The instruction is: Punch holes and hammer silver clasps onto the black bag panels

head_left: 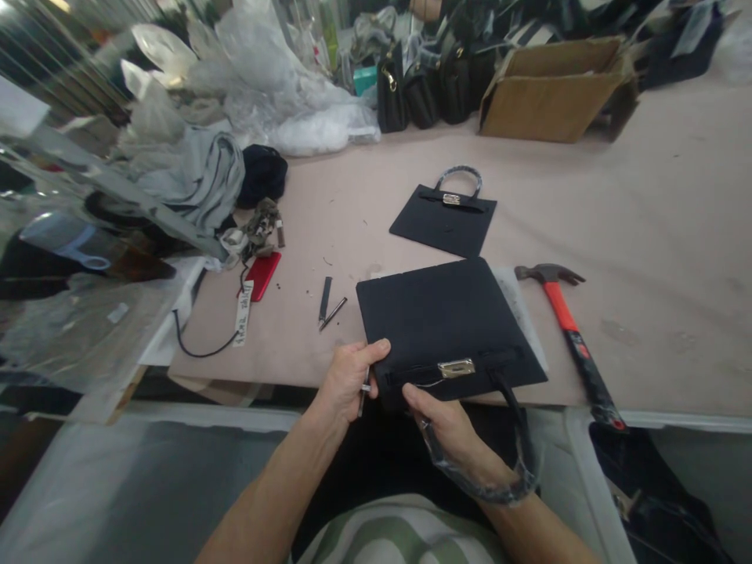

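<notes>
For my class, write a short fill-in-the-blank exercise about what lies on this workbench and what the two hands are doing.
1. Both hands grip the near edge of the large ____ bag panel.
2. The hammer right of that panel has a handle that is black and ____.
3. The metal clasp on the panel sits nearest the ____ hand.
4. Beside the left hand, farther left on the table, lies a red ____.

Missing words: black; red; right; phone

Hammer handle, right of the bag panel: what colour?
The hammer has a red handle going to a black grip near the table edge; shown in the head view.
</notes>
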Demonstrator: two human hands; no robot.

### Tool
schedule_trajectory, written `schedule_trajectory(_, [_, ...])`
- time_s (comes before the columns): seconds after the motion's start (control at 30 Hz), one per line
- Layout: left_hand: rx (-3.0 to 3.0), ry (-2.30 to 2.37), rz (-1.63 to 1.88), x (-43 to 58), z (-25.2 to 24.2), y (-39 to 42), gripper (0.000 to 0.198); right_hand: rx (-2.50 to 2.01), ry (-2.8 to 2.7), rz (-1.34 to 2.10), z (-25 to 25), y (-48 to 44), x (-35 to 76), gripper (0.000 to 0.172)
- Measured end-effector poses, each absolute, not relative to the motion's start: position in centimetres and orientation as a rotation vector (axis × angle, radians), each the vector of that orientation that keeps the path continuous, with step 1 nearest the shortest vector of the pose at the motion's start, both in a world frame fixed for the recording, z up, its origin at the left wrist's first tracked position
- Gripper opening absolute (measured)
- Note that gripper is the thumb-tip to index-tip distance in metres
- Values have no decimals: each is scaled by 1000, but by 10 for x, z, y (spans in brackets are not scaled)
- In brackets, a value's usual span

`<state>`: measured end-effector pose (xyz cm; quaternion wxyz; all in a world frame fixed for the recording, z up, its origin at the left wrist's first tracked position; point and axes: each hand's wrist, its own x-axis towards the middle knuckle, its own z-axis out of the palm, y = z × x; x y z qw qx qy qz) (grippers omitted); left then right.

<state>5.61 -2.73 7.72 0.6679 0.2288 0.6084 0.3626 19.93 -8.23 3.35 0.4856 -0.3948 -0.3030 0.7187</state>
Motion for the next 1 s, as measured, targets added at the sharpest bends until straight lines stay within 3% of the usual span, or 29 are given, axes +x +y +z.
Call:
schedule_trajectory(0.13, [464,1337,757,56,76,-29,52,-1007,-765,1590,28,-86,201,39])
schedule_trajectory(0.3, [382,1324,762,52,67,-34,48,-977,-655,1723,24,-83,205,45])
schedule_trajectory(0.5, [224,1286,743,55,69,-37,45,-1010,-728,1743,27,-85,202,38])
schedule_trajectory(0.7, [156,1281,668,57,75,-40,43,-1070,-783,1664,9,-87,207,59])
schedule_trajectory(0.9, [149,1279,672,56,74,-43,39,-1106,-786,1747,15,-85,212,40])
schedule_trajectory(1.0, [126,1274,666,58,72,-44,39,-1122,-766,1758,22,-84,212,39])
